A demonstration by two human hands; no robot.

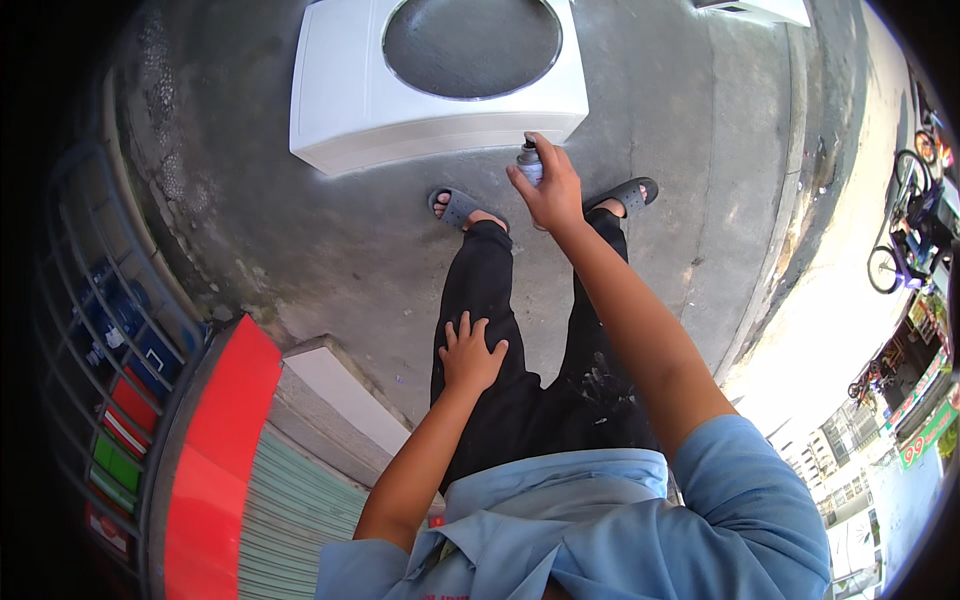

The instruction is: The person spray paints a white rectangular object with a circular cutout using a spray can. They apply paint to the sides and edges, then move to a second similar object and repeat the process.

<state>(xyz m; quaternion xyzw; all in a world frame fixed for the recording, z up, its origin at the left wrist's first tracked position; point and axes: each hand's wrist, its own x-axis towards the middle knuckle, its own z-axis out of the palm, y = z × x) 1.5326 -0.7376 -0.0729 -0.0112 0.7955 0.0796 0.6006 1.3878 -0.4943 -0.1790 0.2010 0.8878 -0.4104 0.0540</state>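
A spray can [530, 165] with a dark nozzle is wrapped in the fingers of my right hand [556, 188], the index finger on top at the nozzle. Just beyond it lies a white panel [440, 130] with a large round opening, like the front cover of a washing machine, flat on the ground. The can is held above the panel's near edge, and I see no spray clearly. My left hand [470, 352] rests open on my left thigh, fingers spread over the black trousers [480, 290].
Grey concrete [350, 260] surrounds the panel. Another white piece [760, 10] lies at the far right. A red board [215, 440] and a metal rack [110, 300] with coloured goods stand at the left. Bicycles [905, 215] are parked at the right beyond a sunlit strip.
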